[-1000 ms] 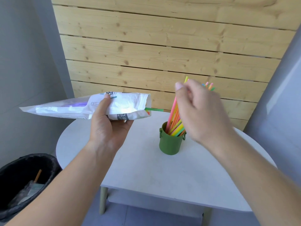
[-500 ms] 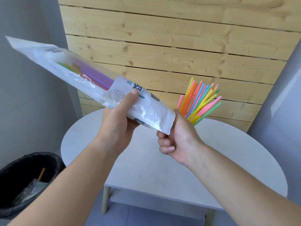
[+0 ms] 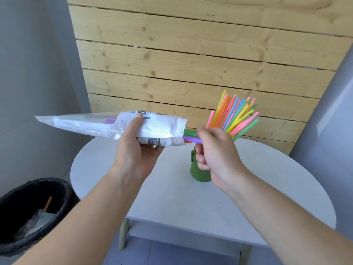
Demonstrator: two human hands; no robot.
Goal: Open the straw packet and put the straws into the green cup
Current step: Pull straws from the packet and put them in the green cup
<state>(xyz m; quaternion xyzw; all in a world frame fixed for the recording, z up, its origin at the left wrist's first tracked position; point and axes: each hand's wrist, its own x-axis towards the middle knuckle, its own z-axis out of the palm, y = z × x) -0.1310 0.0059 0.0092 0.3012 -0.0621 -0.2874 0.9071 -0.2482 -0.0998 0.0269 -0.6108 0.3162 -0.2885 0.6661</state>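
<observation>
Straw packet (image 3: 114, 127) held nearly level above the bench (image 3: 172, 197), open mouth toward the green cup (image 3: 198, 173).
Left hand (image 3: 137, 150) fingers clamp it; right hand (image 3: 215, 152) fingers pinch the protruding straws (image 3: 191, 136). Half a second ago the packet's far end tilted steeply upward.

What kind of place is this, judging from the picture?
Probably a small indoor corner of a home or a staged room: a round white table against a wooden plank wall, with a black lined bin beside it.

Pine plank wall (image 3: 191, 64) behind, grey side walls (image 3: 28, 73), round white table (image 3: 267, 188), black bin (image 3: 28, 211).
</observation>
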